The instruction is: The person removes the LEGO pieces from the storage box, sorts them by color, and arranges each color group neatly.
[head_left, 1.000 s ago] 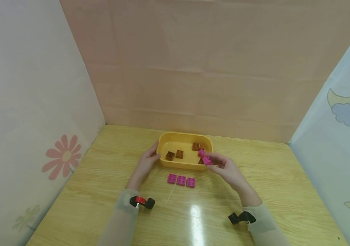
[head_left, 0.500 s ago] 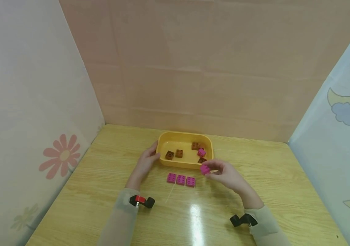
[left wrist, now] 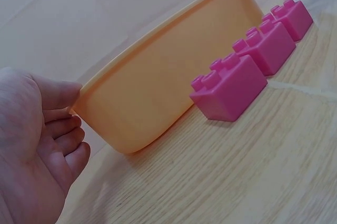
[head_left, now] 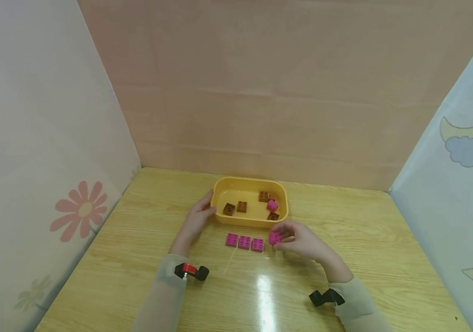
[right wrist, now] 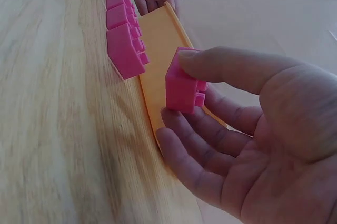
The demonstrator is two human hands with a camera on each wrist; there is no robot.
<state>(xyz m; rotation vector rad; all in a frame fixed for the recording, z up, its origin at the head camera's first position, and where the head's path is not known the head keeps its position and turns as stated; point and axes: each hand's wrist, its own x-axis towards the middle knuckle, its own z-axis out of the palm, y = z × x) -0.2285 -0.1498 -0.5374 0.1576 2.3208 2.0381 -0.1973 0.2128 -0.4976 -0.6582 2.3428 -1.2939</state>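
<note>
My right hand (head_left: 300,239) pinches a pink building brick (right wrist: 181,82) between thumb and fingers, just right of a row of 3 pink building bricks (head_left: 244,242) on the table. The right wrist view shows that brick raised off the wood, its studs turned toward the palm. My left hand (left wrist: 39,145) grips the left end of a yellow plastic tray (left wrist: 152,71), thumb on the rim and fingers curled at the outer wall. Inside the tray lie several brown building bricks (head_left: 242,206) and one pink building brick (head_left: 272,205).
The row stands on the wooden table (head_left: 170,295) along the tray's near side. Behind the tray rises a plain peach backdrop (head_left: 236,115). Patterned side walls, one with a red flower (head_left: 82,210), flank the table.
The right hand has lifted a pink brick out of the tray and brought it over the near rim, to the right end of the row. The left hand stays on the tray.
</note>
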